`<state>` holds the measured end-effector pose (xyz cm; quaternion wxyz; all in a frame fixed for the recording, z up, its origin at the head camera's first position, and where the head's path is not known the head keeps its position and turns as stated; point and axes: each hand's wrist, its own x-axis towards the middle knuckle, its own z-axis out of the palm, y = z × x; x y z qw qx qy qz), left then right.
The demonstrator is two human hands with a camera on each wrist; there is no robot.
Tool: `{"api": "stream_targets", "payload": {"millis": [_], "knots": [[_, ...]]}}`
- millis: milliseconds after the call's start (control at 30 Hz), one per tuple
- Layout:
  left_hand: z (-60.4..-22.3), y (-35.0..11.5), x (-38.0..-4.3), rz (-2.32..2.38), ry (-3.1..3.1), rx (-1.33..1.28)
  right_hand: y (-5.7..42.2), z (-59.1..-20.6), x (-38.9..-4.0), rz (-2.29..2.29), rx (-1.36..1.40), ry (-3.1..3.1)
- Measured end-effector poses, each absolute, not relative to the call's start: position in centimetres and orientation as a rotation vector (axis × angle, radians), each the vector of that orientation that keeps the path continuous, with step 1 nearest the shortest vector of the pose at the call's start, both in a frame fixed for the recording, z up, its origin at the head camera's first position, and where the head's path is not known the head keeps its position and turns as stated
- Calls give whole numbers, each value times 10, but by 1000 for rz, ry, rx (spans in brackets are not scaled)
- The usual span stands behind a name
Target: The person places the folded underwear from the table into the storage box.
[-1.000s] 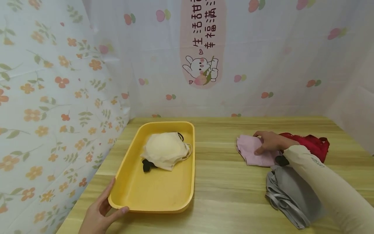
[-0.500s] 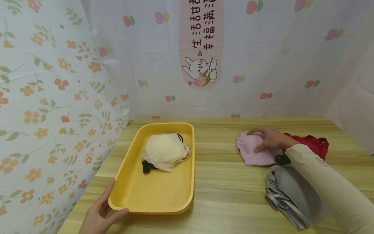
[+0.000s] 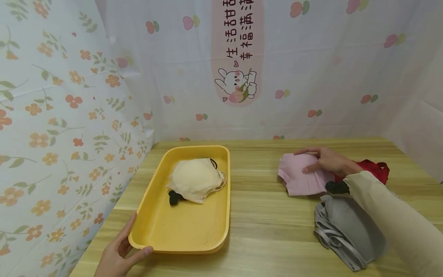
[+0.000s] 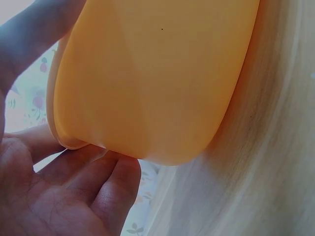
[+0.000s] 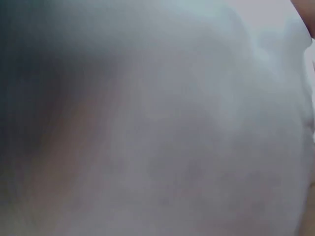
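In the head view my left hand (image 3: 119,250) grips the near left corner of a yellow plastic tub (image 3: 187,231), thumb over the near rim and fingers along the outer side. The left wrist view shows those fingers (image 4: 118,182) against the tub's outer wall. A cream garment with a rounded padded front and thin straps (image 3: 195,177) lies in the tub, partly over something black (image 3: 174,198). On the right, my right hand (image 3: 328,159) holds a folded pink garment (image 3: 301,175), thumb on its face, fingers over its far edge. Blurred pale cloth (image 5: 197,128) fills most of the right wrist view.
Behind my right wrist lies a red garment (image 3: 375,171) with a strap. Nearer, below the forearm, is a folded grey garment (image 3: 356,227) with thin straps. Patterned cloth (image 3: 173,77) hangs behind and beside the wooden table (image 3: 263,231).
My right hand has shifted slightly away from me and to the right, its fingers straighter. The pink garment has moved a little and looks flatter in front. My left hand stays on the tub.
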<state>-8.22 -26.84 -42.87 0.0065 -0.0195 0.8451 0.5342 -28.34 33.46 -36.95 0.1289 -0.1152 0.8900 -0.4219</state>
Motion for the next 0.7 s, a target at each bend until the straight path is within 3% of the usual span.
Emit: {"api": "stream_targets", "payload": {"millis": [700], "knots": [[-428,-267,-84,1688,2608,-78,313,-364,-266,-1510,-335,2373]]}}
